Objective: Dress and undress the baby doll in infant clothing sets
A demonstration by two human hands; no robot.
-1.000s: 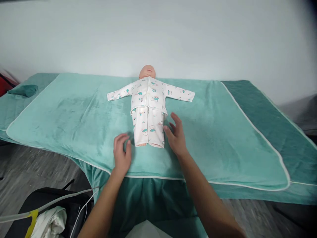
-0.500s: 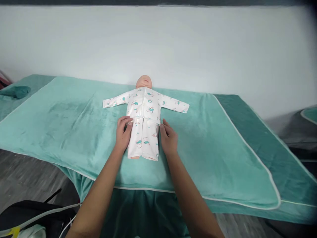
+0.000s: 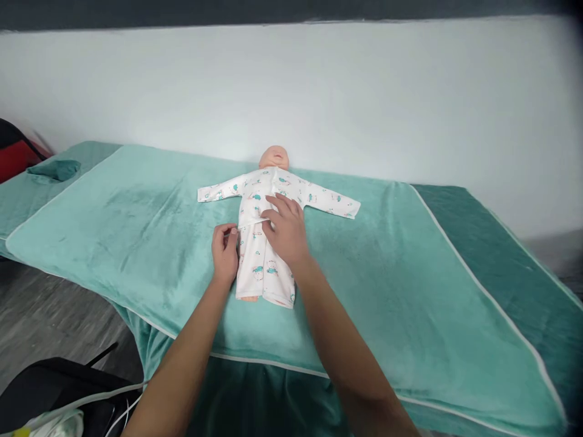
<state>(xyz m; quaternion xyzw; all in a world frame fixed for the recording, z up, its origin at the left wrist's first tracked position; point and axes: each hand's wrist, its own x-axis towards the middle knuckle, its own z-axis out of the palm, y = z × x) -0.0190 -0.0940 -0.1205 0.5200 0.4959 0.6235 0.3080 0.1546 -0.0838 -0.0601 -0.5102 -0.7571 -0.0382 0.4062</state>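
A baby doll lies on its back, dressed in a white patterned shirt with both sleeves stretched out sideways. Matching white pants cover its legs. My left hand rests beside the waist of the pants, fingers curled and thumb tip close to the fingertips; whether cloth is caught between them is hidden. Over the lower front of the shirt lies my right hand, fingers spread and touching the cloth near the hem, hiding part of the waist.
A light green plush mat with white piping covers the bed, over a darker green cover. A white wall stands behind. At lower left are a black bag and a pale cable. Something red sits far left.
My right hand has left the right side of the waist and moved up and left onto the shirt front, its fingers spreading. My left hand stays by the waist. The view has shifted slightly.
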